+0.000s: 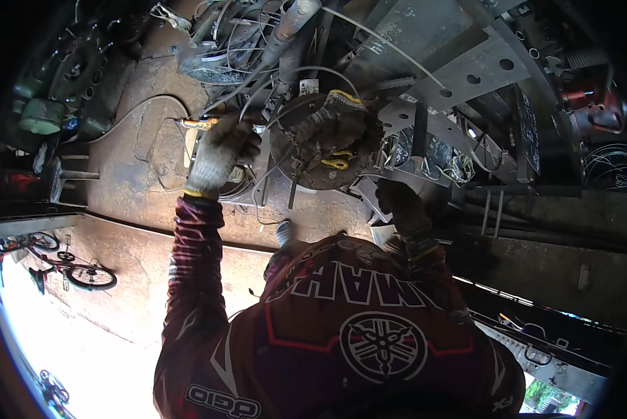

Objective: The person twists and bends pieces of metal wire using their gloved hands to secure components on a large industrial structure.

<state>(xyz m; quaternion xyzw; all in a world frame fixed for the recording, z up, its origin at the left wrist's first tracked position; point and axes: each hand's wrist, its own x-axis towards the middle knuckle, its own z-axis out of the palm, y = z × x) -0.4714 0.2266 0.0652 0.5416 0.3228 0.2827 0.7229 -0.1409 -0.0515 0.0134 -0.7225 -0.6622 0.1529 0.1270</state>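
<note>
My left hand (222,152), in a pale work glove with dark fingers, is closed around a thin grey cable (245,105) that runs up toward the pile of metal. An orange-and-black tool (200,124) lies right beside its fingers; whether they touch is unclear. My right hand (401,202), in a dirty dark glove, is curled near the edge of a steel plate; anything inside it is hidden. Between the hands stands a round dark metal disc (320,178). On it lie soiled work gloves (341,112) with yellow cuffs.
Perforated steel plates (467,78) fill the right side. Coiled wires and a metal pipe (289,31) crowd the top. A machine with a green cylinder (42,115) stands at the far left. A cable (135,112) crosses the brown floor. A bicycle (72,269) is at lower left.
</note>
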